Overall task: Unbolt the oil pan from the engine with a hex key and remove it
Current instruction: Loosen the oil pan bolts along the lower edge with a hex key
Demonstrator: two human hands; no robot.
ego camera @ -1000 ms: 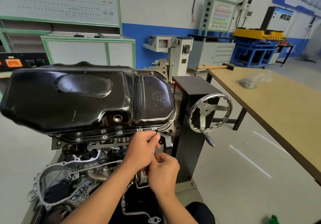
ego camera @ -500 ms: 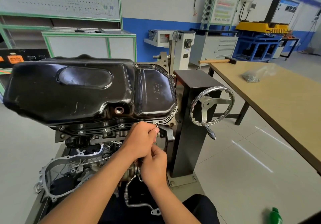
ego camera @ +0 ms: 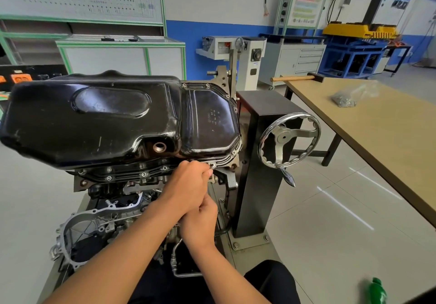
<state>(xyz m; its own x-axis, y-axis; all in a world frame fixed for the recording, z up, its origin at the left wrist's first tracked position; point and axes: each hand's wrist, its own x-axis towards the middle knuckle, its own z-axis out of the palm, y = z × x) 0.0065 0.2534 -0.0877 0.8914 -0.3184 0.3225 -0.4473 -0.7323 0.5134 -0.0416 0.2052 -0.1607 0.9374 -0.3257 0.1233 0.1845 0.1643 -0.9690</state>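
Across the whole background runs a workshop w/ pale tiled floor (ego camera: 330,228), white wall over a blue band, and a green-framed board w/ cabinets at upper left of the frame. Right side: long tan table (ego camera: 389,143) w/ dark legs, carrying a wooden-handled hammer (ego camera: 297,78) at its far end and a clear bag of small hardware (ego camera: 349,96) nearby. Upper right: yellow-and-blue rig, grey drawer cabinet.

Centre-left of frame: engine (ego camera: 113,211) inverted on a stand, glossy black oil pan (ego camera: 99,119) on top, flange bolts in place along the near edge. Just right of it, black stand column (ego camera: 266,162) w/ chrome handwheel (ego camera: 289,138), crank knob hanging down.

Lower centre: left hand (ego camera: 188,188) curled closed at the pan's near-right flange, fingertips pinched on a small metal piece at a bolt (ego camera: 212,165); prob. the hex key, mostly hidden. Right hand (ego camera: 200,223) closed just below, touching the left, contents can't tell. Lower right corner: green bottle (ego camera: 377,290) on floor.
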